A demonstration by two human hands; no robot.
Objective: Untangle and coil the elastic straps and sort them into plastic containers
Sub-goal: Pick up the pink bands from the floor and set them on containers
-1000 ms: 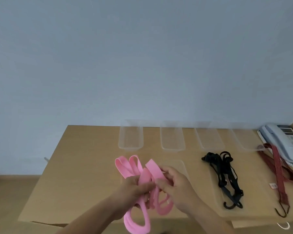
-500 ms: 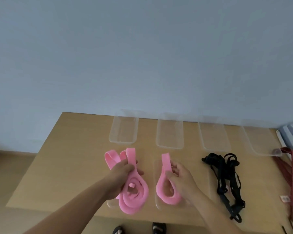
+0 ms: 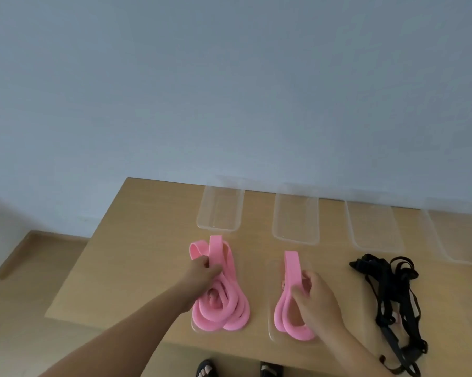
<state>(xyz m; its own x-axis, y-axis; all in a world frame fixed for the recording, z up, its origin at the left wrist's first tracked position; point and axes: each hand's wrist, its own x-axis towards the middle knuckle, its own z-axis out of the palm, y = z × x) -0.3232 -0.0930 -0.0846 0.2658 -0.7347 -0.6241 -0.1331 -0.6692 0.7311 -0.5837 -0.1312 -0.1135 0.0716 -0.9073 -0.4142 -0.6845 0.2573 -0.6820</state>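
Two pink straps look untangled and looped; left hand (image 3: pixel 205 269) grips the bigger pink bundle (image 3: pixel 236 317) at 9 o'clock, right hand (image 3: pixel 315 300) pinches the smaller pink loop (image 3: pixel 291 265) dead centre, both resting in near trays (image 3: pixel 270 331); black tangle (image 3: pixel 385 321) at 3 o'clock looks untouched; far containers (image 3: pixel 219 229) at 12 are empty.

Going off the second clear container (image 3: pixel 296 213) in the back row: the leftmost clear container (image 3: pixel 220 210) sits to its left, a third container (image 3: pixel 373 227) and a fourth container (image 3: pixel 457 235) to its right, with only thin strips of bare table (image 3: pixel 142 240) between. In front of it, the left hand (image 3: pixel 203 270) gripping a pink strap bundle (image 3: pixel 229 311) and the right hand (image 3: pixel 315 297) holding a pink loop (image 3: pixel 290 270) block the way. Front-right there's a black strap tangle (image 3: pixel 392 300). Far left of it is wide open tabletop.
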